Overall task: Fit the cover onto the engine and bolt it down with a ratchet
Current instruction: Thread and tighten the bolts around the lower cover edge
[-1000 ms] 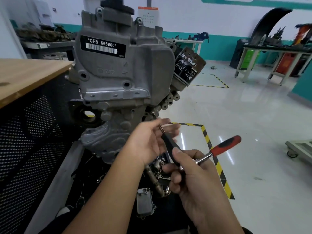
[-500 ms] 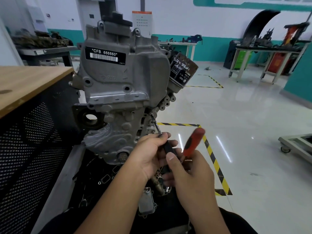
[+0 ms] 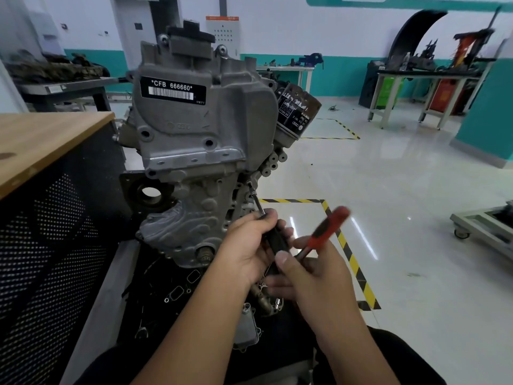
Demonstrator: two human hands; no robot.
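- Left hand (image 3: 251, 245) grips black extension (image 3: 273, 241), steadying its tip on a bolt (image 3: 249, 184) at the engine (image 3: 200, 151) edge.
- Right hand (image 3: 311, 276) wraps the ratchet (image 3: 323, 232), red handle out for swing.

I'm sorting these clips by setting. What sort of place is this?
Most likely an auto-mechanics training workshop. A bare grey aluminium engine with a black oil filter stands as a work piece, yellow-and-black hazard tape marks bays on the glossy floor, and metal workbenches piled with parts line the teal-striped walls.

engine (image 3: 200, 151) stands right of the workbench (image 3: 41, 140), oil filter (image 3: 298, 115) on its right.
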